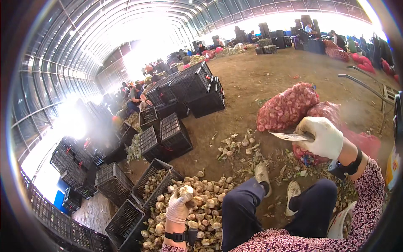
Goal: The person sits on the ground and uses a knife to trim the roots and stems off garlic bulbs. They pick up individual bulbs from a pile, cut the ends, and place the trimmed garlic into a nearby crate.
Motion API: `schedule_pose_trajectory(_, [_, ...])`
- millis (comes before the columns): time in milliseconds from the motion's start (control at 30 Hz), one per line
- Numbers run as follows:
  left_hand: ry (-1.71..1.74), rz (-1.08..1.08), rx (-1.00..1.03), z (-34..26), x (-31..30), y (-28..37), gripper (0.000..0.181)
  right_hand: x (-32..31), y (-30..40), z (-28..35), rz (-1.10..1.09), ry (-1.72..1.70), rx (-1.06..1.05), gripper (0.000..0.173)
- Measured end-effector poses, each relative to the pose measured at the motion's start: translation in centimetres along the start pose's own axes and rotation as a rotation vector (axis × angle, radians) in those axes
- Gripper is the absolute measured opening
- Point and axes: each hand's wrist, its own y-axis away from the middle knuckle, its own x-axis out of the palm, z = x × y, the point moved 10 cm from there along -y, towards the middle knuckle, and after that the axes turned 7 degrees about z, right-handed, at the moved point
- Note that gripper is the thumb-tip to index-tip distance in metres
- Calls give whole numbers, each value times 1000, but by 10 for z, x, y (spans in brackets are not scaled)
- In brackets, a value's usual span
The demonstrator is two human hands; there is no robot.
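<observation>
My left hand point(178, 206), in a thin whitish glove, grips a garlic bulb point(185, 191) above a heap of trimmed garlic bulbs point(204, 217) to the left of my legs. My right hand point(324, 137) wears a thicker white glove and is closed around a knife, whose handle its fingers hide. The bare knife blade point(288, 136) points left, well apart from the bulb. Beyond my right hand lies a red mesh sack of garlic point(288, 105), with a second mesh sack point(326, 111) partly covered by the hand.
Beside the heap stand a black plastic crate point(154, 182) part-filled with garlic and another black crate point(124, 223). Stacked crates point(189, 88) rise farther off. Loose garlic point(236, 146) and peelings litter the dirt floor before my shoes. A metal-handled cart point(374, 88) stands right; people sit working in the distance.
</observation>
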Motion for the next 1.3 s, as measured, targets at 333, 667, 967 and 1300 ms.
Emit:
schedule_pose_trajectory(333, [-15,55,-40,32,27,-27,46,24,24,-48,6,-30,169,21])
schedule_pose_trajectory(667, [-23,73,-115,37,39,-30,46,67,23,-47,57,-23,58,20])
schedule_pose_trajectory(967, [-297,181,-139,32,84,-69,56,88,12,-58,154,-23,43,18])
schedule_pose_trajectory(1300, [-609,422,-250,57,159,-104,62,81,-89,-33,144,-39,130,20])
